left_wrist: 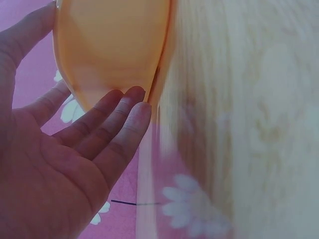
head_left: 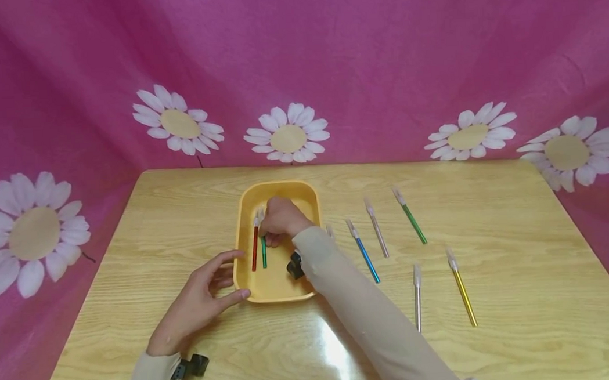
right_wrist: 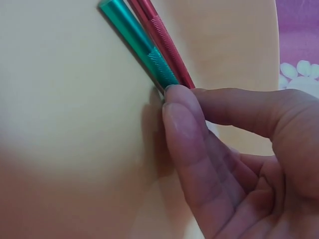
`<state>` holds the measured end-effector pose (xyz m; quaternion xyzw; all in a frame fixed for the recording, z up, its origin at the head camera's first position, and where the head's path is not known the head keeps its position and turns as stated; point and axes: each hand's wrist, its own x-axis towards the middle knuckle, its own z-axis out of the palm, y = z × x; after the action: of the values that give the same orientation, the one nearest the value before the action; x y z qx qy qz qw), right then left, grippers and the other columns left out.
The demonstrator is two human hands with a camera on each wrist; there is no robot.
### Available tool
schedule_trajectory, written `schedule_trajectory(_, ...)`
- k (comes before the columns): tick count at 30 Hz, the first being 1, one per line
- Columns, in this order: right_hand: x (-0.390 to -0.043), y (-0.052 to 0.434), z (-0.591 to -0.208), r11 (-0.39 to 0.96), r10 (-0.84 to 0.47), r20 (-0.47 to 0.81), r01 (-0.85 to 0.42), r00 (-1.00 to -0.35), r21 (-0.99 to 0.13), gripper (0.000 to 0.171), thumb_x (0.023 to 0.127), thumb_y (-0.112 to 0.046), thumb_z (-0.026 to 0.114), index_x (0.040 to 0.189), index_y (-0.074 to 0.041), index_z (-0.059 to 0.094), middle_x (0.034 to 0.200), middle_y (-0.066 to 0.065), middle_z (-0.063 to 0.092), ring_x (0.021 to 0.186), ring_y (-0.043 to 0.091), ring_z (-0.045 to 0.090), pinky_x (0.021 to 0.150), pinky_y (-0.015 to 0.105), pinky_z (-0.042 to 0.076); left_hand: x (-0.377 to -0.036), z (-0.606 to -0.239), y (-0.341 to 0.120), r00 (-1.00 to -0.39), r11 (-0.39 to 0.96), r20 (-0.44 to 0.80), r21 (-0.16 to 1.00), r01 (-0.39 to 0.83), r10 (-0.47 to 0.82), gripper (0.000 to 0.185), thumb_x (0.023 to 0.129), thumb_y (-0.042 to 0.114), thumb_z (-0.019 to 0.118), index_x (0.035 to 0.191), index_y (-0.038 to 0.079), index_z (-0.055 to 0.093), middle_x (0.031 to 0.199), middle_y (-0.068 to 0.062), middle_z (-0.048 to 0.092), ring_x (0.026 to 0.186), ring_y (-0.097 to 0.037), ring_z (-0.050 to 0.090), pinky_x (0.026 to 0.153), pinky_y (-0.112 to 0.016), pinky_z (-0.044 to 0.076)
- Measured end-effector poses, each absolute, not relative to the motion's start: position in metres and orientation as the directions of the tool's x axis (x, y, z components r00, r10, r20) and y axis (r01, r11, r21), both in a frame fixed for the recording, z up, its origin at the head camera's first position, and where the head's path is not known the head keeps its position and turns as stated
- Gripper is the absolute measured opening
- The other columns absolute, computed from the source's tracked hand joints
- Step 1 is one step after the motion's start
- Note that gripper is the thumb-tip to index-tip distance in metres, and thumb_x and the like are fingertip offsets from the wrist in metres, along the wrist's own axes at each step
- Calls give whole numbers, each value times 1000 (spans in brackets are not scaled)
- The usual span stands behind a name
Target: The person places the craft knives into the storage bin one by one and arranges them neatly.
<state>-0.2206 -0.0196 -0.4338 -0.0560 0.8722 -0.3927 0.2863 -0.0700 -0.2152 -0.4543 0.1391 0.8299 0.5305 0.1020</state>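
Observation:
A yellow tray (head_left: 278, 187) sits on the wooden table (head_left: 502, 340). A red pen (head_left: 255, 248) and a green pen (head_left: 264, 256) lie side by side in it. My right hand (head_left: 272, 234) reaches into the tray and pinches the capped end of the green pen (right_wrist: 137, 42), which lies against the red pen (right_wrist: 162, 37); its fingertips (right_wrist: 174, 107) press at the pen's end on the tray floor (right_wrist: 65, 109). My left hand (head_left: 213, 285) rests open against the tray's near left corner, and its straight fingers (left_wrist: 117, 117) touch the tray wall (left_wrist: 114, 45).
Several pens lie on the table right of the tray: blue (head_left: 365, 257), pink (head_left: 377, 232), green (head_left: 413, 221), silver (head_left: 418, 299) and gold (head_left: 463, 290). Another pen (head_left: 330, 230) peeks out behind my right sleeve. Pink daisy cloth (head_left: 327, 49) closes off the back and sides.

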Motion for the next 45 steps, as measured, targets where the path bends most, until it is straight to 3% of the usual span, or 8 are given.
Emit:
schedule_trajectory(9,-222,-24,-434,700,-345,-453,97,-822,-708,26,90,-5,77,66,-1,66,54,7,66,45,15,64,48,26,61,-71,-453,-215,-945,403,-26,908,113,325,69,87,13,85,148,11,52,144,-19,61,123,-34,69,101,-26,61)
schedule_trajectory(18,-223,-22,-434,713,-373,-441,52,-816,-700,30,94,-3,65,65,0,66,53,6,66,45,15,65,46,24,58,-71,-454,-214,-947,414,-37,904,105,320,68,88,16,85,148,13,53,146,-17,61,123,-33,69,102,-32,61)
schedule_trajectory(31,-219,-20,-433,695,-413,-458,53,-787,-717,31,96,-7,66,66,0,67,54,7,66,44,15,64,48,27,60,-71,-451,-214,-948,458,-62,884,92,311,67,89,21,85,148,15,53,148,-15,60,124,-32,69,103,-39,61)
schedule_trajectory(39,-222,-13,-425,664,-455,-427,23,-781,-748,34,97,-12,69,66,2,71,54,7,67,47,14,66,51,26,61,-70,-452,-214,-945,425,-55,900,92,321,68,89,19,84,149,13,52,149,-17,59,125,-34,68,104,-37,61)
schedule_trajectory(45,-219,-4,-402,596,-523,-348,-43,-778,-802,31,102,-16,65,82,6,73,63,8,70,56,18,70,62,34,67,-70,-454,-215,-944,416,-43,904,103,327,69,88,17,85,149,14,52,148,-17,59,124,-33,69,102,-31,61)
